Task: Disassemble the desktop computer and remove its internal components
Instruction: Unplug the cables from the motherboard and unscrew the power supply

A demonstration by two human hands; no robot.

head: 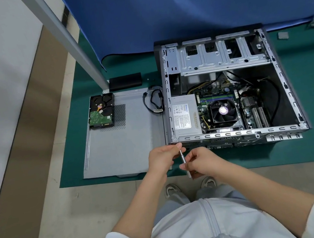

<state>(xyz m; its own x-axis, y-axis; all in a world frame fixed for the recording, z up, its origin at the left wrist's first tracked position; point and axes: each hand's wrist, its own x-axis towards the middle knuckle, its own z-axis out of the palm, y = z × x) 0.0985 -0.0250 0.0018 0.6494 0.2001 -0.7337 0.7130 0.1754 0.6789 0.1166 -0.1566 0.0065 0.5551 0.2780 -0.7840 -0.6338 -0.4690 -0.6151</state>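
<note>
Silver screwdriver point(185, 162) sits between both hands just in front of the open computer case point(228, 88), which lies on its side on the green mat point(72, 151). Left hand point(162, 159) pinches the shaft's upper end, hiding the tip; right hand point(200, 161) curls around the handle. Inside, the power supply point(185, 116) and CPU fan point(223, 110) show; the motherboard is partly shadowed. A hard drive point(101, 111) rests on the detached side panel point(122, 135).

The computer case point(228, 88) lies open-side up, so a hand can reach in from above. The drive cage point(221, 53) roofs its far end; black cables point(273, 90) cross the right cavity, which looks otherwise bare, though shadowed.
</note>
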